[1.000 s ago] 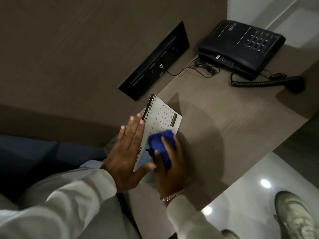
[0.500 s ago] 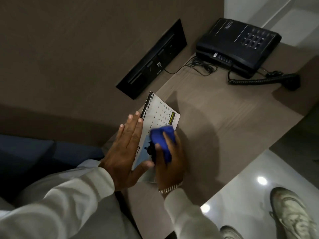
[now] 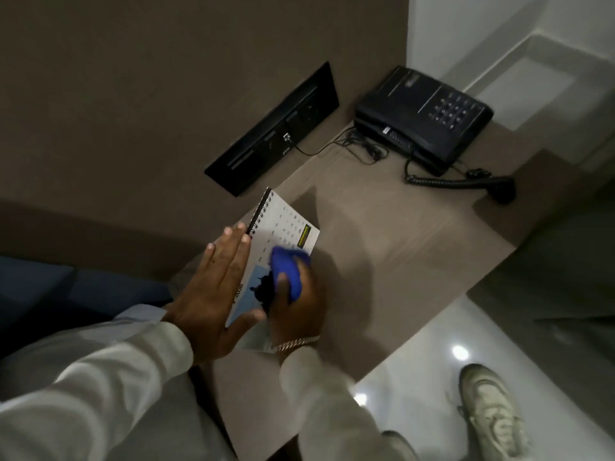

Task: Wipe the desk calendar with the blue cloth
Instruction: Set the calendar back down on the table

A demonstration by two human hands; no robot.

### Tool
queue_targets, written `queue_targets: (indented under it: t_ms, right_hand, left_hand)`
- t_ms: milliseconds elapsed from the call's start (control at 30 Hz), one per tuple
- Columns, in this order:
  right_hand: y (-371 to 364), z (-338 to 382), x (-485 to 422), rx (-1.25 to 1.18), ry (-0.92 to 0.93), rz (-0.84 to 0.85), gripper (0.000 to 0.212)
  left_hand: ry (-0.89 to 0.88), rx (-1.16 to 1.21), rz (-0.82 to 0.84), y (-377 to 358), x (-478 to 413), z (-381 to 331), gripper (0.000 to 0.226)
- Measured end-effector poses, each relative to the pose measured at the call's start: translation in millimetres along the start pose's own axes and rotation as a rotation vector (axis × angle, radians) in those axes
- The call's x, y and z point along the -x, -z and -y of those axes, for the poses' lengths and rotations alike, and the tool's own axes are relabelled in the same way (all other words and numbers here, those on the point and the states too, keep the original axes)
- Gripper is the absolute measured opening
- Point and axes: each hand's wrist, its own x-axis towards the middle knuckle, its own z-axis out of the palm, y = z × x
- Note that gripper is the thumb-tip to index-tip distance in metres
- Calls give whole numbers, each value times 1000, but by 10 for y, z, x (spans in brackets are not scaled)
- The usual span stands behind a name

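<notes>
A white spiral-bound desk calendar stands on the brown desk near the wall, its date grid and a blue picture facing me. My left hand lies flat with fingers spread against the calendar's left edge by the black spiral, steadying it. My right hand is closed on a bunched blue cloth and presses it against the calendar's lower right part. The calendar's bottom edge is hidden behind both hands.
A black telephone sits at the desk's far end, its handset off the cradle on a coiled cord. A black socket panel is set in the wall. Glossy floor and a pale shoe lie at the right.
The right hand and cloth have stayed on the calendar's lower right with only small shifts. The left hand keeps its place. The camera view has drifted a little.
</notes>
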Motion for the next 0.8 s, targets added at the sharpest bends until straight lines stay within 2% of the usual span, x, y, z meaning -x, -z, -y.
queue_targets:
  t_ms: [133,200,300,400,433,500,600,667,733,800]
  right_hand:
    - [230,12,499,-100,-242,282,17]
    - [451,56,537,-22,-253,393,16]
    - [926,161,257,172,-67,309,17]
    - [1404,378,-271,465,211,225,64]
    - [1532,413,-458,591,289,204,71]
    - [1718,472,-793,839,367,209,67]
    - [1897,426,-1071,1172,373,333,55]
    - [1949,388,-1074,1375,388,377,59]
    - [1869,477,-983,1318,426,295,68]
    - [1637,663,-930,1037,504,263,63]
  left_hand:
    - [51,-53,30,42,-8,-33,94]
    - [68,-71,51,87,-21,-47,93]
    - [93,-113,75,120,-29,-83,89]
    - [97,-140,73,133,-12,-111,85]
    - [89,-143,62,139,-12,-126,83]
    - [140,-105,-4,156,38,-183,79]
    - [383,116,-220,161,178,-363,74]
    - [601,316,-416,110,326,-568,71]
    - [892,519,-587,26,472,-781,66]
    - [1302,841,-674,-48,546,-966,61]
